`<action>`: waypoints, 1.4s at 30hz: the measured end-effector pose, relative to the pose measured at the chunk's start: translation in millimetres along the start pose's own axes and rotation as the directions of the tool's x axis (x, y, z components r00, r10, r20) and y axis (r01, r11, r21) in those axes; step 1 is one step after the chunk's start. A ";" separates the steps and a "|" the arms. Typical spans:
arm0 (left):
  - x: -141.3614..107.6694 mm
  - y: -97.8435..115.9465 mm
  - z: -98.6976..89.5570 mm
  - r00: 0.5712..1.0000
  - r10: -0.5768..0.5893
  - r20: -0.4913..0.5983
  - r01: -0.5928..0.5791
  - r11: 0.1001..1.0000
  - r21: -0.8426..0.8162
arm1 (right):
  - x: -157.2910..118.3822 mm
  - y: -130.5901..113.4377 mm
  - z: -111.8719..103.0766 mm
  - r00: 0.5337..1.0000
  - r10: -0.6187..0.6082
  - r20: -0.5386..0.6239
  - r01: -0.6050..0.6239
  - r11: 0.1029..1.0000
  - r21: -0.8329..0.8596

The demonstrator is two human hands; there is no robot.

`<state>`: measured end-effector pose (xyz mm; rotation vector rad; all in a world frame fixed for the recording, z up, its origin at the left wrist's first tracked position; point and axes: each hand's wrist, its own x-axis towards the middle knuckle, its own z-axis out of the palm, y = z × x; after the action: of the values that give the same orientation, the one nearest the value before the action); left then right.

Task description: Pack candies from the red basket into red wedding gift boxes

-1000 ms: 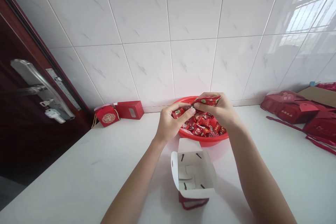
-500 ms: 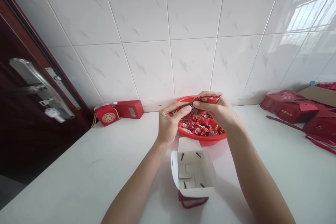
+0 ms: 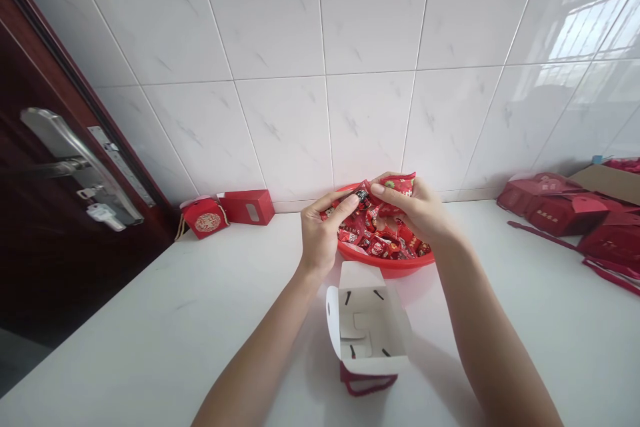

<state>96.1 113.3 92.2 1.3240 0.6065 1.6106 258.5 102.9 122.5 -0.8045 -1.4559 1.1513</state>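
Note:
Over a round red basket (image 3: 395, 267) full of red-wrapped candies (image 3: 380, 245), both my hands are raised close together. My left hand (image 3: 324, 230) pinches a dark-and-red candy packet (image 3: 362, 197) between thumb and fingers. A red packet with a green and white pattern (image 3: 400, 184) is in my right hand (image 3: 425, 210), its thumb lying across it. Nearer to me stands a box (image 3: 374, 330) with its white flaps open, nothing inside but black cord ends, and a dark red cord at its front.
At the back left are a small red box with a gold emblem (image 3: 206, 218) and a plain red box (image 3: 247, 207). Several red boxes (image 3: 565, 211) with ribbons and a brown carton (image 3: 600, 180) stand at the right. A dark red door (image 3: 45, 213) is at the left.
My fingers have shifted on the packets, which now show more of their faces; the candies beneath are more visible. The open box has stayed in place.

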 end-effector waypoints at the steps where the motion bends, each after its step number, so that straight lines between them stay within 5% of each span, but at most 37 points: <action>1: 0.2 -0.1 0.2 1.000 0.002 0.000 -0.002 1.000 0.002 | -0.5 -0.9 0.0 1.000 0.027 -0.001 -0.027 1.000 -0.007; 12: 5.9 -1.4 -4.1 0.998 -0.003 -0.069 0.005 1.000 0.031 | 6.4 3.5 -3.4 0.984 0.179 0.013 -0.179 0.981 0.074; 21: 16.4 19.2 -21.2 0.998 0.051 -0.041 -0.047 0.995 0.087 | -6.4 -5.0 -2.7 0.996 0.078 0.041 -0.073 0.989 -0.127; 26: 15.3 37.6 -31.2 0.985 -0.097 0.142 0.067 0.977 0.203 | -5.3 -4.3 6.1 0.999 0.005 -0.054 -0.013 0.990 -0.143; 32: 6.3 38.2 -22.0 0.850 -0.366 0.379 0.208 0.894 0.396 | -4.0 -2.2 16.6 0.979 -0.143 -0.144 0.139 0.990 -0.036; 35: 3.4 35.4 -18.2 0.806 -0.368 0.463 0.193 0.904 0.381 | -3.7 -2.4 18.9 0.981 -0.156 -0.118 0.155 0.988 -0.021; 42: 3.9 37.6 -21.6 0.827 -0.314 0.467 0.115 0.906 0.407 | -9.5 -11.0 3.8 0.989 -0.136 -0.057 0.133 0.989 -0.059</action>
<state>63.0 104.0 118.8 1.8084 0.7016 0.9031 258.0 89.9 130.0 -0.7604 -1.4735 0.9815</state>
